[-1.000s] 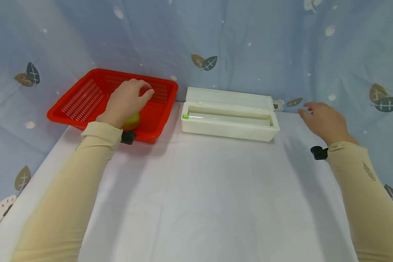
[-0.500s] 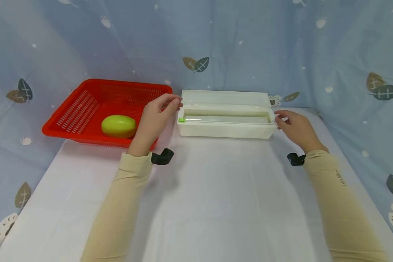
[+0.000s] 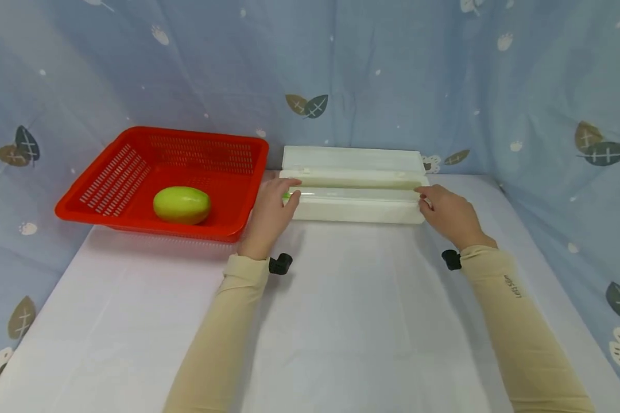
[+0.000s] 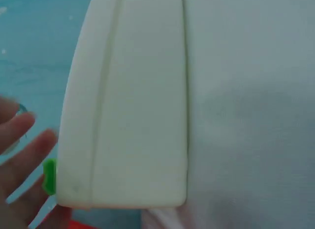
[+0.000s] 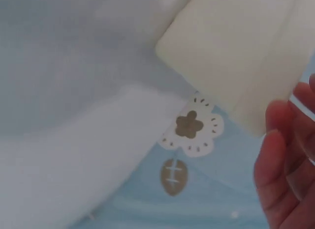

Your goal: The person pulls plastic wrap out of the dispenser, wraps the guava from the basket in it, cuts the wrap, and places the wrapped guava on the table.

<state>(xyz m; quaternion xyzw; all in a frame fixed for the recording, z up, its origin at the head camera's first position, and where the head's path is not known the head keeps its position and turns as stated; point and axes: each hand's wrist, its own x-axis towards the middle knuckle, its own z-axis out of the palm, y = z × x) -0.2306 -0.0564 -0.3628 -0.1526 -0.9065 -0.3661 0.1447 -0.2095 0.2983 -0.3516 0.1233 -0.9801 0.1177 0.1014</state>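
A long white box (image 3: 359, 211), its lid (image 3: 353, 158) tipped back, stands at the back of the table; it looks like a cling film dispenser. A pale roll-like bar lies inside it, and a small green slider (image 4: 49, 177) sits at its left end. My left hand (image 3: 270, 215) is at that end, thumb and fingers spread apart around the slider. At the right front corner is my right hand (image 3: 452, 217), fingers bent, index fingertip by the rim and thumb a little apart. Neither wrist view shows a firm grip.
Left of the box stands a red slotted basket (image 3: 98, 215) with a yellow-green oval fruit (image 3: 181, 205), perhaps a melon or mango, in it. A white cloth covers the table (image 3: 351, 321). A blue patterned curtain (image 3: 392, 69) hangs directly behind.
My left hand has moved right from over the basket to the box's left end. My right hand has come left to its right end. The fruit in the basket is now fully uncovered.
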